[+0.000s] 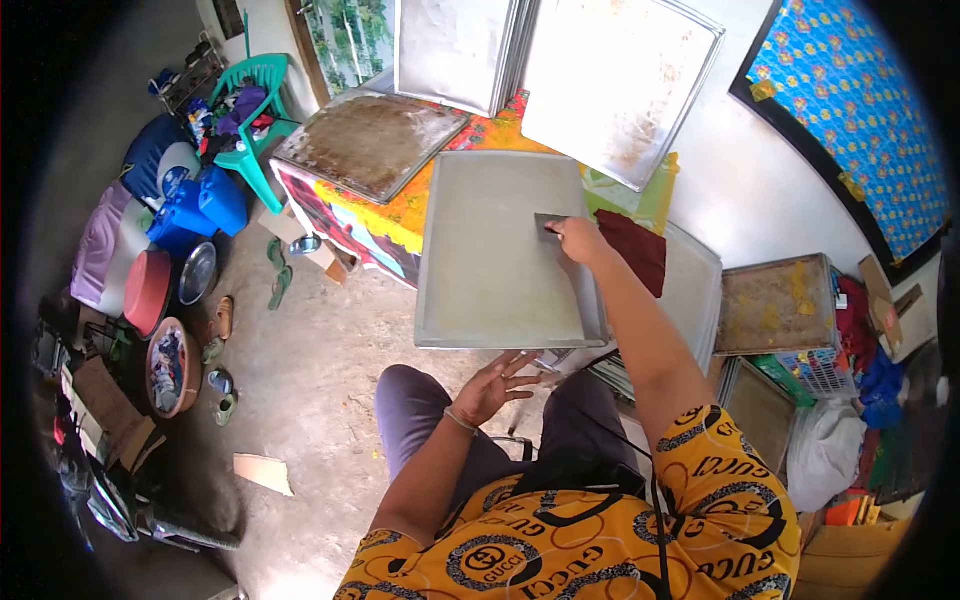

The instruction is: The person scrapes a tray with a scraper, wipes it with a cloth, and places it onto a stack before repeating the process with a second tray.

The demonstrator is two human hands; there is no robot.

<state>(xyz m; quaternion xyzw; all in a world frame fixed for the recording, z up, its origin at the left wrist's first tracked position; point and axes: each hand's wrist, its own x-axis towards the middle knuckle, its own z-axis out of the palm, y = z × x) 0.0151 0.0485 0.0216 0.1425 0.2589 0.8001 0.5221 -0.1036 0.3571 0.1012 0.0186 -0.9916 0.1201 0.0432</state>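
A large grey metal tray (500,250) with a raised rim lies in front of me, its far part over the cloth-covered table. My right hand (580,240) is on the tray's right side, fingers closed on a thin grey rectangular piece (546,226) that lies against the tray surface. My left hand (492,388) is held above my lap, just below the tray's near edge, fingers spread and nothing in it. A dark red cloth (632,252) lies to the right of the tray, behind my right forearm.
A brown-stained tray (370,142) lies on the table's left part. More trays (620,80) lean against the wall behind. At right, another stained tray (775,305) rests over a basket (815,370). A green chair (250,130), basins (172,365) and sandals (278,272) are at left.
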